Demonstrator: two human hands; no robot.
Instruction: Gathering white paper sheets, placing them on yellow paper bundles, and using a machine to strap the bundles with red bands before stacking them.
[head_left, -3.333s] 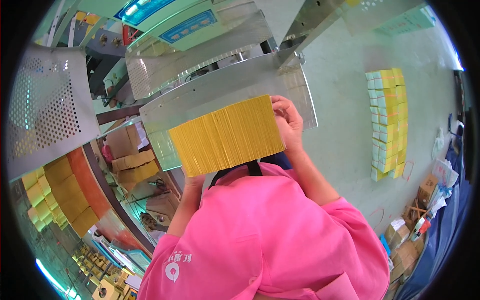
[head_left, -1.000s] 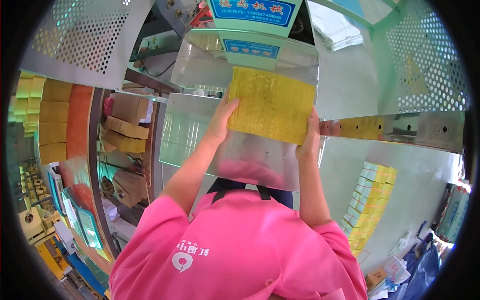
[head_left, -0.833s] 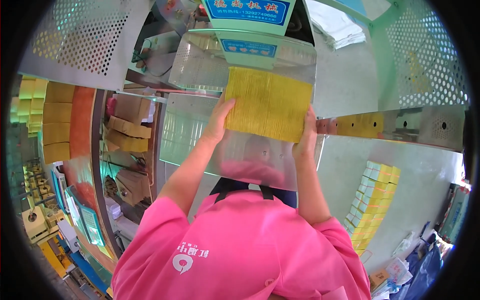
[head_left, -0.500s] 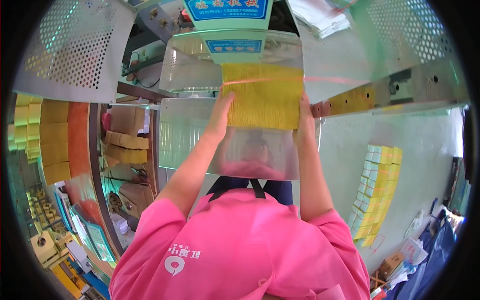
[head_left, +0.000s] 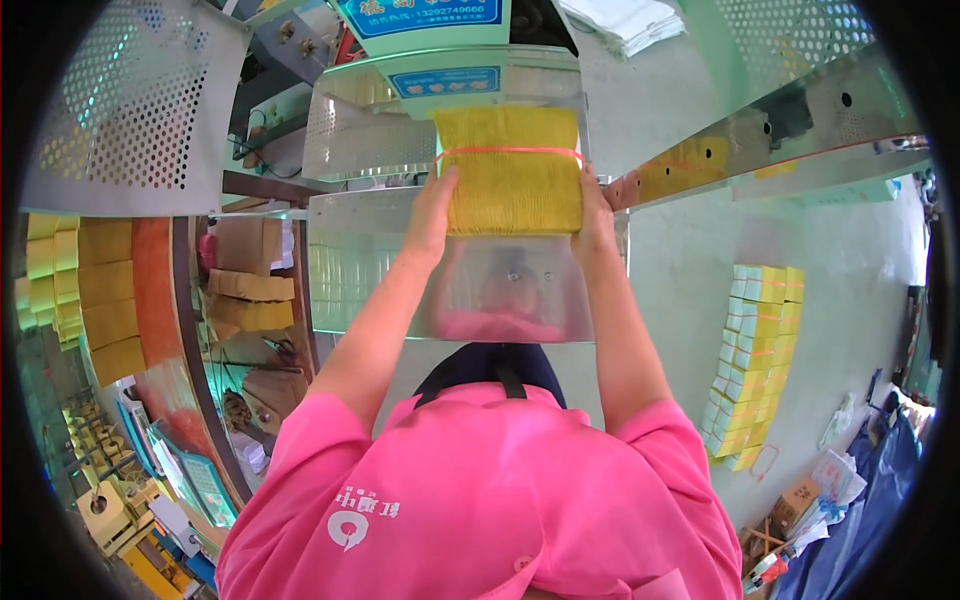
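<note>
A thick bundle of yellow paper pieces (head_left: 512, 195), its edges packed in fine ridges, rests on a shiny metal machine table (head_left: 510, 290). Across its middle runs a thin pink strap (head_left: 510, 151), pulled close against both sides. My left hand (head_left: 432, 212) presses the bundle's left side, thumb along the near face. On the opposite side my right hand (head_left: 594, 212) grips it, fingers mostly hidden behind the edge. The bundle is held between both palms.
On the floor at right stand stacked strapped yellow bundles (head_left: 755, 360). A metal bar with holes (head_left: 740, 150) juts out right of the table. Perforated panels (head_left: 140, 110) flank the machine. At left, a wooden shelf (head_left: 160, 290) and brown cardboard pieces (head_left: 250, 285).
The pink strap, which stretched loosely out to the right, now sits tight round the bundle. Both hands still hold the bundle; the whole view has shifted slightly.
</note>
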